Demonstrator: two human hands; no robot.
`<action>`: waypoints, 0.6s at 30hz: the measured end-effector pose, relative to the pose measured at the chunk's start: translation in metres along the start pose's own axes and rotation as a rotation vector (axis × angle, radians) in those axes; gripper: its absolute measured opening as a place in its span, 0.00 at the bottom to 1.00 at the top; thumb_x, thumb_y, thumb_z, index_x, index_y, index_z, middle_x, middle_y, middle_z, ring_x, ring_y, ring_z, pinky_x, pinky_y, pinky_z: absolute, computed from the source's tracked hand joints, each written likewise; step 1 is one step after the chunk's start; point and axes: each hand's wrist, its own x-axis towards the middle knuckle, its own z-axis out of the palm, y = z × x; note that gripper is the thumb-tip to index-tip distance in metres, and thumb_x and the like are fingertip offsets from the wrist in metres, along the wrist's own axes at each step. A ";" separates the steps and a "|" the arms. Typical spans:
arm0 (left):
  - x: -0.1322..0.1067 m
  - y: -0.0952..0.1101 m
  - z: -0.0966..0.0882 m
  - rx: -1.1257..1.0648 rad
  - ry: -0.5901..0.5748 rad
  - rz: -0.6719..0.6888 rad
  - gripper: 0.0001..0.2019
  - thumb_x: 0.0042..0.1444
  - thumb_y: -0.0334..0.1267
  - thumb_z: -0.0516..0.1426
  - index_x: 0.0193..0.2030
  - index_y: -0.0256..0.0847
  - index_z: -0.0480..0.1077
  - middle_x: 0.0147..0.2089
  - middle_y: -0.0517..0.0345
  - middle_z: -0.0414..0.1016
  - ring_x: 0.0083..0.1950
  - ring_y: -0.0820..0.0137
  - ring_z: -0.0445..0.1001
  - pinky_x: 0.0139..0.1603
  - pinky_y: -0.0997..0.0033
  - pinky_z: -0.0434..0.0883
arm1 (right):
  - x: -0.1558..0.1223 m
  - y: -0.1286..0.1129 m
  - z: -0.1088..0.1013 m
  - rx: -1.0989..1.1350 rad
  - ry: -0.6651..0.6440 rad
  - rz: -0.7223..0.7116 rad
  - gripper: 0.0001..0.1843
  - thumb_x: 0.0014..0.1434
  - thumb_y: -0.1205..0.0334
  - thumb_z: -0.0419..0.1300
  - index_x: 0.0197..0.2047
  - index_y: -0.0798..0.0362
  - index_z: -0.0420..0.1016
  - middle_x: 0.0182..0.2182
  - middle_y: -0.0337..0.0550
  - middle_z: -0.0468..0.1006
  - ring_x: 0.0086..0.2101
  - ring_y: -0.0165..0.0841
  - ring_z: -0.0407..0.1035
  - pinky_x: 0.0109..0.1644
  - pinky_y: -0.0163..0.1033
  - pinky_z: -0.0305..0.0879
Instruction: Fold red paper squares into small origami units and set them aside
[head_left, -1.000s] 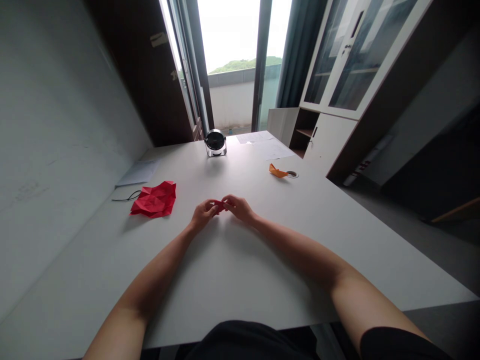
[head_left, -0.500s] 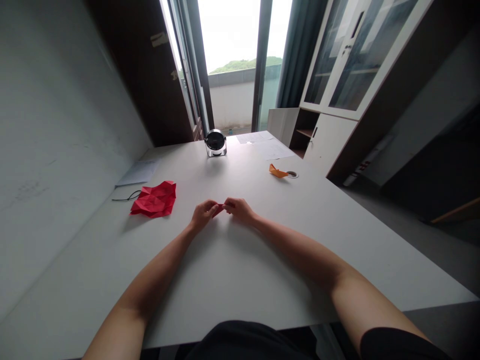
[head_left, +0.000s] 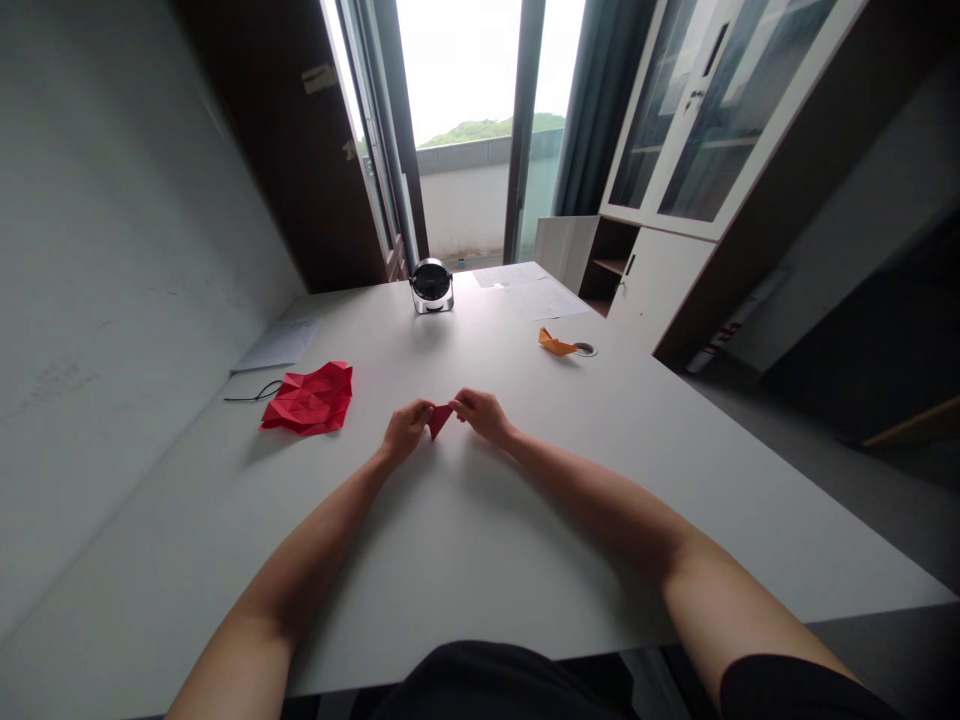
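Note:
Both my hands meet over the middle of the white table (head_left: 480,540). Between them is a small folded red paper piece (head_left: 439,419), now showing as a triangle pointing down. My left hand (head_left: 405,430) pinches its left corner with closed fingers. My right hand (head_left: 481,415) pinches its right corner the same way. The paper is held just above the tabletop.
A creased red paper sheet (head_left: 309,398) lies to the left, with a black cord (head_left: 251,396) and a white sheet (head_left: 277,345) beyond it. A small black desk fan (head_left: 431,285) stands at the far edge. An orange folded paper (head_left: 556,343) lies far right, near more white papers (head_left: 529,287).
The red piece has opened out between my fingers, from a thin strip to a visible downward triangle. My hands have stayed almost in place.

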 end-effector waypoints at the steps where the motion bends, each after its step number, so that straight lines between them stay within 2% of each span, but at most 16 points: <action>1: -0.001 0.001 0.000 -0.004 -0.018 -0.010 0.14 0.64 0.48 0.54 0.41 0.42 0.76 0.31 0.58 0.79 0.32 0.69 0.74 0.35 0.71 0.68 | 0.000 0.000 0.000 0.007 0.010 -0.005 0.16 0.61 0.50 0.60 0.31 0.53 0.74 0.21 0.37 0.75 0.22 0.27 0.66 0.29 0.32 0.61; 5: -0.003 0.001 0.000 -0.070 -0.054 -0.055 0.15 0.64 0.49 0.54 0.39 0.42 0.75 0.23 0.62 0.73 0.23 0.73 0.68 0.29 0.73 0.64 | 0.000 -0.001 0.000 0.121 -0.010 -0.025 0.18 0.61 0.46 0.60 0.32 0.54 0.74 0.23 0.39 0.75 0.25 0.28 0.68 0.31 0.33 0.63; 9: 0.001 -0.002 0.000 -0.287 -0.035 -0.089 0.16 0.62 0.52 0.56 0.37 0.39 0.73 0.21 0.63 0.69 0.20 0.75 0.64 0.23 0.75 0.60 | 0.000 0.001 0.004 0.294 -0.103 -0.047 0.19 0.60 0.45 0.61 0.36 0.54 0.75 0.27 0.41 0.77 0.29 0.31 0.71 0.34 0.36 0.67; 13: 0.005 -0.005 0.001 -0.461 -0.054 -0.087 0.17 0.60 0.51 0.59 0.39 0.37 0.72 0.24 0.60 0.73 0.22 0.74 0.68 0.24 0.74 0.64 | -0.002 0.004 0.009 0.352 -0.190 -0.034 0.20 0.58 0.44 0.64 0.40 0.55 0.75 0.31 0.44 0.79 0.31 0.32 0.73 0.37 0.38 0.70; 18: 0.005 -0.007 0.003 -0.522 -0.090 -0.101 0.16 0.59 0.50 0.60 0.39 0.36 0.72 0.28 0.56 0.76 0.25 0.72 0.72 0.27 0.72 0.69 | -0.002 0.003 0.009 0.390 -0.205 -0.004 0.23 0.57 0.43 0.64 0.42 0.55 0.76 0.32 0.45 0.80 0.31 0.33 0.73 0.38 0.39 0.71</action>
